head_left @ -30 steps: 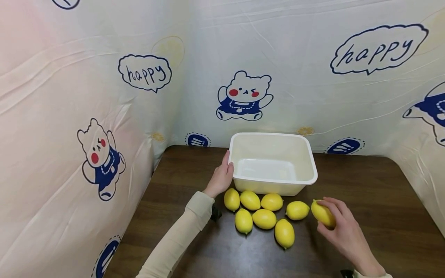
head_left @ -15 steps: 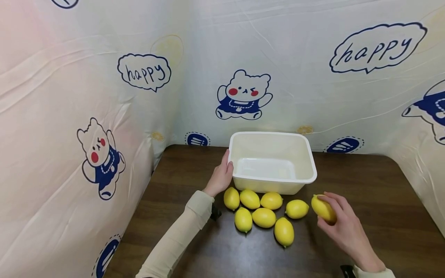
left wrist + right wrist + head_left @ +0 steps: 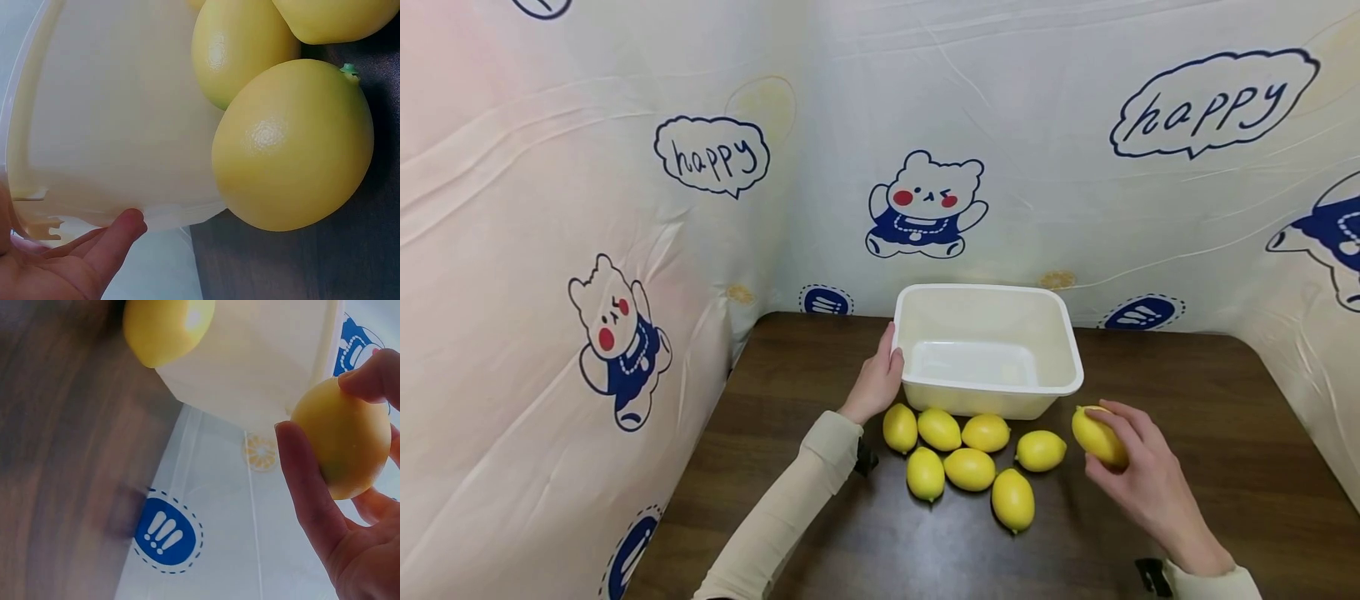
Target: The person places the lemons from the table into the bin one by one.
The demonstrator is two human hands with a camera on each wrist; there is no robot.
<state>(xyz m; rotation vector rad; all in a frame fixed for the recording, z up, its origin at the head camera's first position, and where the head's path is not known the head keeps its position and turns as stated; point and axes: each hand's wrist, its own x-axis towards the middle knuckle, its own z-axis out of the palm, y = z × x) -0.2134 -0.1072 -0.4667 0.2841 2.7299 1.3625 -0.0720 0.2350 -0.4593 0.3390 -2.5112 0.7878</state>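
Observation:
In the head view, a white plastic tub [image 3: 985,367] stands at the back of the table. My left hand [image 3: 874,383] rests against its left end with fairly straight fingers, the thumb near the front corner. The left wrist view shows a fingertip [image 3: 130,219] touching the tub's wall. My right hand [image 3: 1153,479] holds a yellow lemon [image 3: 1099,435] between thumb and fingers, right of the tub's front corner. That same lemon [image 3: 344,439] fills the grip in the right wrist view. Several lemons [image 3: 970,470] lie loosely grouped before the tub, the nearest single lemon [image 3: 1041,451] left of my right hand.
The dark wooden table [image 3: 805,358] ends at a printed cloth backdrop [image 3: 835,167] behind and at both sides. The tub's front rim [image 3: 992,389] rises behind the lemons. No lemon shows inside the tub.
My right hand has moved slightly up in the head view, carrying the lemon with it. The left hand, the tub and the other lemons keep their places.

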